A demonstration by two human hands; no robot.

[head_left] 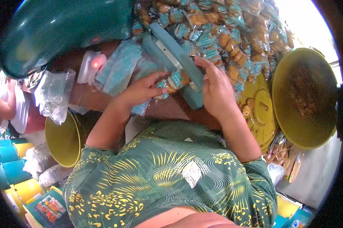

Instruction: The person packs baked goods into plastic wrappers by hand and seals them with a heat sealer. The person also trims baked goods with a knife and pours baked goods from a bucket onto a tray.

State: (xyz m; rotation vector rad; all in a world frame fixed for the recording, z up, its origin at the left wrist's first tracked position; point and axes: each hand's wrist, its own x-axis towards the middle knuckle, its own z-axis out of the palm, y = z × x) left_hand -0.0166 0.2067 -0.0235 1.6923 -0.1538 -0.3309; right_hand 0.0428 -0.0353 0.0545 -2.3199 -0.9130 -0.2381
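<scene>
A small clear packet of brown cookies with blue print (175,81) is held between the thumb and fingers of my left hand (143,89). Its far end reaches the edge of a blue-green bag sealer (175,57), which lies slantwise on the brown table. My right hand (219,89) is at the sealer's right side, fingers stretched forward and touching its arm near the packet; nothing shows in its grasp. Flat printed plastic bags (120,64) lie beyond my left hand.
Many filled cookie packets (232,34) are heaped behind the sealer. A yellow tub (325,125) with brown contents stands right, beside a yellow lid (260,106) holding loose cookies. A green basin (65,34) sits far left; another yellow tub (61,140) is below it.
</scene>
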